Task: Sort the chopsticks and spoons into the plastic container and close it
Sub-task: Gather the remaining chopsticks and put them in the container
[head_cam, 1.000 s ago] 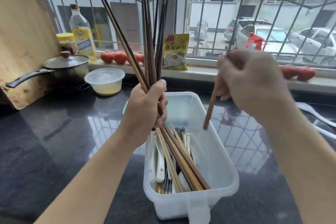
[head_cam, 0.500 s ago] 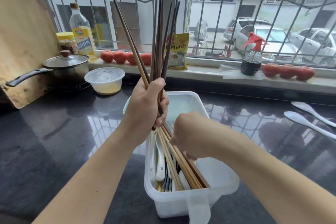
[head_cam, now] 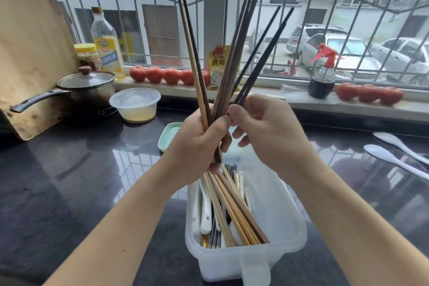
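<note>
On the shiny black tabletop (head_cam: 69, 181), the clear plastic box (head_cam: 287, 223) already holds flat chopsticks and white spoons. Your left hand (head_cam: 195, 144) grips the tall bunch of dark wooden chopsticks (head_cam: 222, 72) above it. Your right hand (head_cam: 267, 127) pinches two black ones; pull them out slowly, then lay them flat inside.

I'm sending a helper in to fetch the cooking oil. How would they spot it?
Look to the window sill behind the black counter, at its left end. The oil bottle stands behind the lidded saucepan, the tallest thing there: clear, yellow-labelled, beside a squat yellow-lidded jar.
</note>
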{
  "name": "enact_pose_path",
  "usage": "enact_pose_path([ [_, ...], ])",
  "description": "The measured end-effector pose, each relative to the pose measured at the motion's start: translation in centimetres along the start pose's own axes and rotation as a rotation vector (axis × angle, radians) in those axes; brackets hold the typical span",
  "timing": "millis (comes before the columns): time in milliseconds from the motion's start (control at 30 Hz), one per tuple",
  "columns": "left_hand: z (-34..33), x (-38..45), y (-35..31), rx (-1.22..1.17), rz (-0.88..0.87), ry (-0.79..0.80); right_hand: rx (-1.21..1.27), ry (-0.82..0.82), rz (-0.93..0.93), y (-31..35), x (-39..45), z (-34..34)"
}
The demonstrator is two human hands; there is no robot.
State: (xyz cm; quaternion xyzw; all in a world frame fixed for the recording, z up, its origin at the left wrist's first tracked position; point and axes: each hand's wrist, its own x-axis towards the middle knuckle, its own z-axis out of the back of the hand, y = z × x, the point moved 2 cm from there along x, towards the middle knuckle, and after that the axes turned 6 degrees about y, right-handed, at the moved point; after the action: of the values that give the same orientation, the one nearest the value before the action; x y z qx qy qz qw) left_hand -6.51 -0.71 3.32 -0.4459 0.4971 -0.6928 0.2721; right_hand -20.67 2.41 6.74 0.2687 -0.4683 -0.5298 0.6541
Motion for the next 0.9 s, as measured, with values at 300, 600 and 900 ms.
enact_pose_path([
  [300,1.0,0.3,0.7,-0.083,0.030,-0.190,-0.093,-0.307,0.006,2.4,-0.2,5.8],
  [600,0.7,0.4,0.6,-0.195,0.060,-0.160,-1.067,0.580,-0.214,-0.9,-1.6,-3.4],
  [900,0.7,0.6,0.6,-0.122,0.051,-0.098,-0.402,0.178,-0.179,0.1,0.0,2.4],
])
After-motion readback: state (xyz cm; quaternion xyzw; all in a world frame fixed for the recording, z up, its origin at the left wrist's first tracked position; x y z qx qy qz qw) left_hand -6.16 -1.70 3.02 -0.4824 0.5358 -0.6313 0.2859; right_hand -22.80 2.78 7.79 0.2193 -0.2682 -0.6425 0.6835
